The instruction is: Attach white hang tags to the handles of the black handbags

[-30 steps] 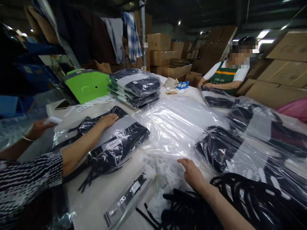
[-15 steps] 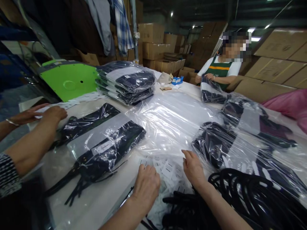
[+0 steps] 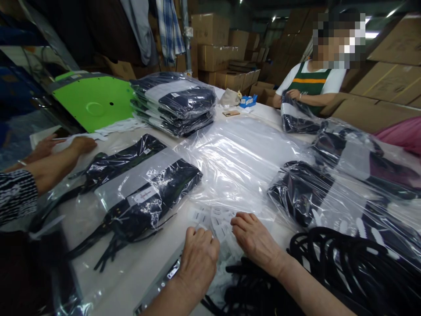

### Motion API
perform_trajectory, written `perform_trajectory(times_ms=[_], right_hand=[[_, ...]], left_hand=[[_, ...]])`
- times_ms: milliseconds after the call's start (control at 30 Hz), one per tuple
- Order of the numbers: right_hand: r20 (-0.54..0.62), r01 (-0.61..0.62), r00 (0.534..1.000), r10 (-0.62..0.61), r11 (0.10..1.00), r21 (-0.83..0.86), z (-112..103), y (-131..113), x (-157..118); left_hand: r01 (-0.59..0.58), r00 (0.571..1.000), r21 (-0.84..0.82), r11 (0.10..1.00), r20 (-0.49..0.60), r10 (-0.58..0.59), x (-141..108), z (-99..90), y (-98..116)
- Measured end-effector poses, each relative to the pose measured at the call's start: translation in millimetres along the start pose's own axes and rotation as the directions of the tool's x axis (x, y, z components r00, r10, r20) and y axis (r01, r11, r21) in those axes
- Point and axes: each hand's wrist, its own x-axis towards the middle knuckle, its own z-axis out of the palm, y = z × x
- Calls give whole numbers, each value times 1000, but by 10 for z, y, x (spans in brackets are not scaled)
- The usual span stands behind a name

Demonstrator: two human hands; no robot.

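My left hand [image 3: 199,252] is closed with its knuckles up at the near edge of a heap of small white printed labels [image 3: 222,224]. What its fingers hold, if anything, is hidden. Just right of it, my right hand [image 3: 255,239] bends inward over the same labels, fingers curled together, their tips out of sight. Ahead of both hands lies a spread of clear plastic bags [image 3: 237,162]. A bagged dark garment [image 3: 164,188] with a white tag lies to the left. Bundled black cords [image 3: 338,259] sit beside my right forearm.
At left a co-worker's hands [image 3: 77,147] reach over white paper strips, near a green panel [image 3: 95,103]. Stacked bagged garments [image 3: 174,103] stand behind. Across the table another person [image 3: 311,87] handles a bagged garment. More bagged garments [image 3: 302,193] lie at right.
My right hand has moved left, closer to my left hand, and its fingers have curled in over the labels. My left hand stays almost in place. The co-worker's arms at left have shifted slightly.
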Motion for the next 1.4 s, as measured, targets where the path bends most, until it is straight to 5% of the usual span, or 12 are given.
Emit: perform_trajectory(times_ms=[133, 333, 600, 900, 1400], right_hand=[[23, -53, 998, 52, 996, 66, -68, -65, 0], [196, -21, 981, 15, 999, 25, 93, -108, 125], [93, 169, 983, -159, 979, -113, -277, -90, 160], [216, -4, 976, 2, 1000, 11, -311, 84, 73], [244, 38, 969, -26, 998, -43, -585, -43, 199]], left_hand=[[62, 995, -37, 997, 76, -59, 22, -30, 12], [68, 996, -39, 997, 53, -66, 18, -51, 38], [95, 987, -91, 991, 140, -81, 91, -145, 46], [119, 976, -118, 986, 196, -95, 150, -206, 45], [174, 973, -249, 953, 191, -128, 340, -237, 81]])
